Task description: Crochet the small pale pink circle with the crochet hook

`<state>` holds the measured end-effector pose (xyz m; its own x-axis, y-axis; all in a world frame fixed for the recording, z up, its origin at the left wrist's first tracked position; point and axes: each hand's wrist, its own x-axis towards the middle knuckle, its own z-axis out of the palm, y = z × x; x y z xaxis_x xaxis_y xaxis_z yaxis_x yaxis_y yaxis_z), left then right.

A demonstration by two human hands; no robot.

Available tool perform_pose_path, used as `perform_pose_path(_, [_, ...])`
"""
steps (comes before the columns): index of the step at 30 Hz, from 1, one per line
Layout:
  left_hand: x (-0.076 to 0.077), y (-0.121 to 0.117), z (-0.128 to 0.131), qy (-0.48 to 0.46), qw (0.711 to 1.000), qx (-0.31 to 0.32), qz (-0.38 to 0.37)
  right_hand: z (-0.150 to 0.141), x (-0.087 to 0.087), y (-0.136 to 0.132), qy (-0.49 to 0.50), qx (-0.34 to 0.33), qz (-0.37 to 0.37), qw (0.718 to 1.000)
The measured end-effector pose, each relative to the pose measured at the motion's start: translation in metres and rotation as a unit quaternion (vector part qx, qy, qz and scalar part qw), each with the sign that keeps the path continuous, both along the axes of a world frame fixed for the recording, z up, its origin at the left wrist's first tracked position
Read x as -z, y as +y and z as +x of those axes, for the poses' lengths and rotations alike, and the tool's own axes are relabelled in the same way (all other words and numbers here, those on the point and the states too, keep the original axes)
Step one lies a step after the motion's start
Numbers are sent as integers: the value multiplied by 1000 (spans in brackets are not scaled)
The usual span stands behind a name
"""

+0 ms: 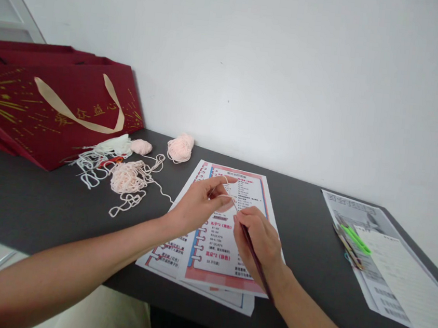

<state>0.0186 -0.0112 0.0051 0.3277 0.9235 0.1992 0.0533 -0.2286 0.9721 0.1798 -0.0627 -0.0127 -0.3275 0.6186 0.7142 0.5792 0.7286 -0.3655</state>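
Note:
My right hand [259, 244] is closed round the dark handle of a crochet hook [253, 256], its thin tip pointing up and left. Close by, my left hand [203, 199] pinches pale yarn [227, 186], with a strand looped over the raised index finger. The hook's tip meets the yarn between the two hands; the stitches there are too small to make out. Both hands are above printed pattern sheets [211, 275]. A strand runs from a loose, tangled heap of pale pink yarn [127, 176] on the left toward my left hand.
A pink yarn ball [180, 148] lies near the wall, with white yarn [113, 145] left of it. Dark red gift bags [52, 110] stand at the far left. To the right, green-handled scissors [355, 240] lie on papers [398, 277] on the dark table [300, 214].

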Motion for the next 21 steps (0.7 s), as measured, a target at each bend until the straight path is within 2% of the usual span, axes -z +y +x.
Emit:
perform_pose_path(2, [-3,0,-2,44,998,1,45,1,-2,1,107,23,-85,990])
perform_pose_path(4, [-6,-2,-3,68,995,-3,70,1,-4,3,228,27,-192,954])
perform_pose_path(6, [-7,-3,-2,78,994,-7,79,1,-5,5,310,6,-258,915])
perform_pose_path(7, [-8,-4,-2,80,993,-7,81,1,-6,5,318,2,-263,911])
perform_pose_path(8, [-8,-4,-2,83,993,-7,84,1,-6,4,301,5,-248,921])
perform_pose_path(11, [-9,-4,-3,85,992,-12,93,3,-5,0,183,13,-135,974])
perform_pose_path(13, [-9,-3,-4,81,992,-20,94,5,-5,-1,153,5,-98,983])
perform_pose_path(14, [-9,-2,-5,76,993,-22,91,6,-5,-1,170,3,-112,979])
perform_pose_path(16, [-8,-1,-5,55,996,-14,72,7,-8,3,257,-15,-191,947])
perform_pose_path(19, [-7,0,-4,-13,999,34,6,5,-13,11,413,-106,-327,843])
perform_pose_path(21, [-5,-1,-2,-66,994,72,-48,1,-13,14,465,-152,-378,786])
